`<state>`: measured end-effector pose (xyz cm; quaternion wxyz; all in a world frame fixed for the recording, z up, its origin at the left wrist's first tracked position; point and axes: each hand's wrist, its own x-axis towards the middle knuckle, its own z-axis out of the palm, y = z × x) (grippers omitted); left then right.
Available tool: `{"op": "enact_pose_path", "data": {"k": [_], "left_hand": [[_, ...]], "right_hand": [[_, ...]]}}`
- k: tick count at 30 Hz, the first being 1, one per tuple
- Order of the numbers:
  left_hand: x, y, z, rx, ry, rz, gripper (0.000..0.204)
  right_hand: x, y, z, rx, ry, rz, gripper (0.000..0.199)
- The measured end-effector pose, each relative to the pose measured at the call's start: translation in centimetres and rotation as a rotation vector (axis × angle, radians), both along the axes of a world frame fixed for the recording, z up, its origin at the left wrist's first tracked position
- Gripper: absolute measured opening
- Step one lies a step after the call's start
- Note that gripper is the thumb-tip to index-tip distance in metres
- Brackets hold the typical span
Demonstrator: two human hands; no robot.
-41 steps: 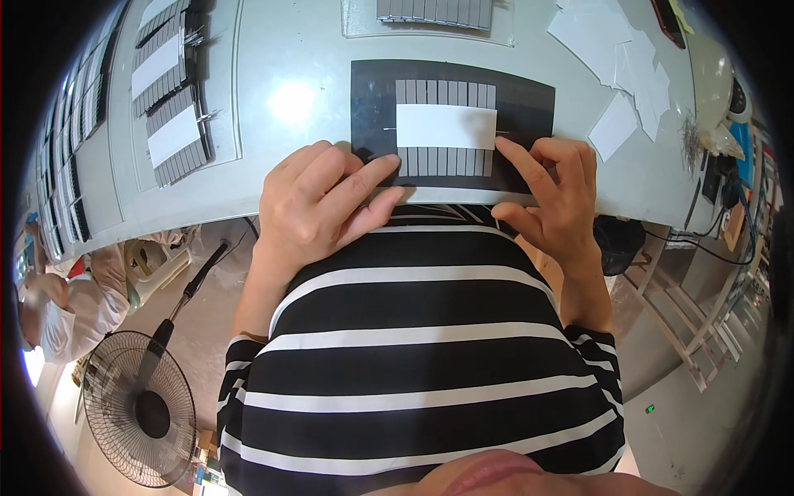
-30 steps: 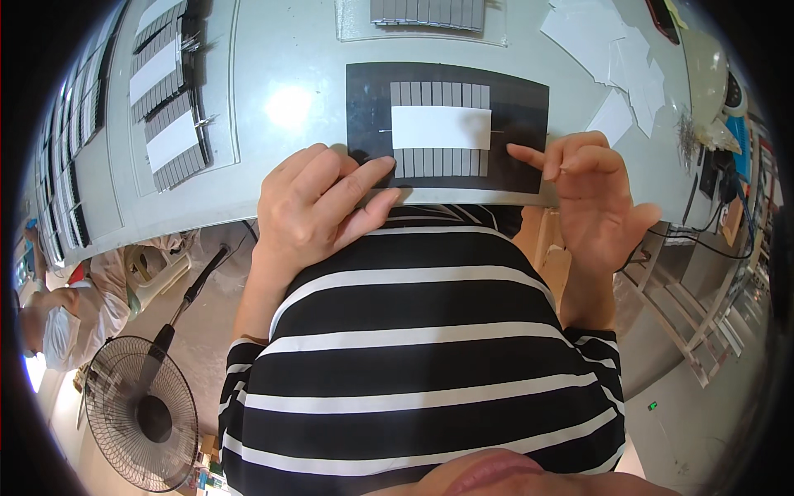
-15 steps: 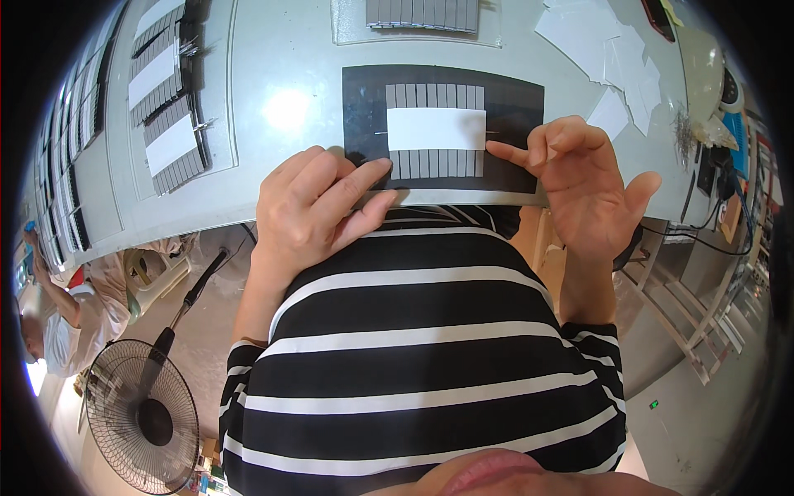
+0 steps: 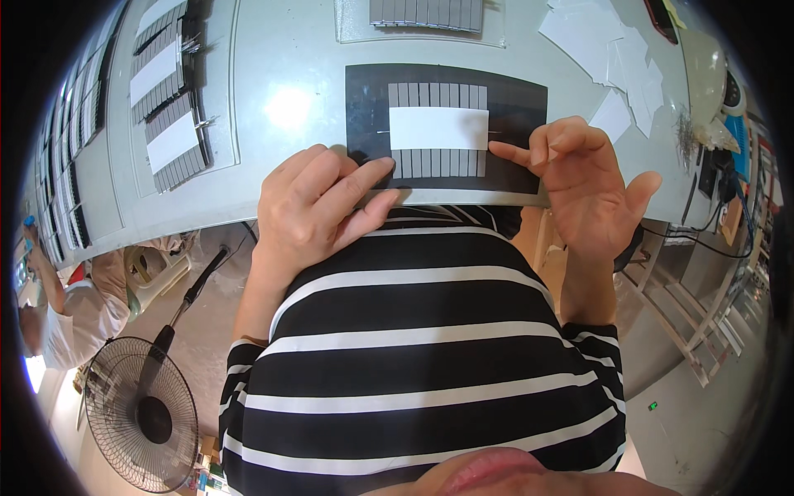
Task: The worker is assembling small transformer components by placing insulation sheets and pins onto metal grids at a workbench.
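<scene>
A row of narrow grey strips (image 4: 438,164) lies side by side on a dark mat (image 4: 521,124) at the table's near edge. Across their middle sits a white paper rectangle (image 4: 438,128), with a thin wire end sticking out at each side. My left hand (image 4: 302,198) rests at the mat's lower left, its index finger reaching the strips' left side and its thumb apart. On the other side, my right hand (image 4: 587,186) is turned palm up. One outstretched finger meets the right edge near the paper's lower corner, while the thumb stands wide. Neither hand grasps anything.
Similar strip rows with white paper (image 4: 174,140) are lined up at the left. Another strip set (image 4: 426,15) lies on a clear plate beyond the mat. Loose white sheets (image 4: 583,41) are at the far right. A black fan (image 4: 155,420) stands lower left, near a person (image 4: 87,318).
My hands and the strips hold their places, apart from a slight shift of the view. At the far left, the other person's arm and body have moved slightly.
</scene>
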<state>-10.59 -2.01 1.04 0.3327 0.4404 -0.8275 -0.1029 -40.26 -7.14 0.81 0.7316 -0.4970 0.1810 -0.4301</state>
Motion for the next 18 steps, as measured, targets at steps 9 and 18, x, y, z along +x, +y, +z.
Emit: {"op": "enact_pose_path", "data": {"k": [9,18], "left_hand": [[-0.01,0.02,0.01,0.001,-0.003,0.004,0.026],[0.03,0.02,-0.05,-0.004,0.000,-0.004,0.026]], "right_hand": [[0.12,0.05,0.07,0.000,0.016,-0.013,0.089],[0.12,0.09,0.08,-0.017,0.053,-0.016,0.090]]}}
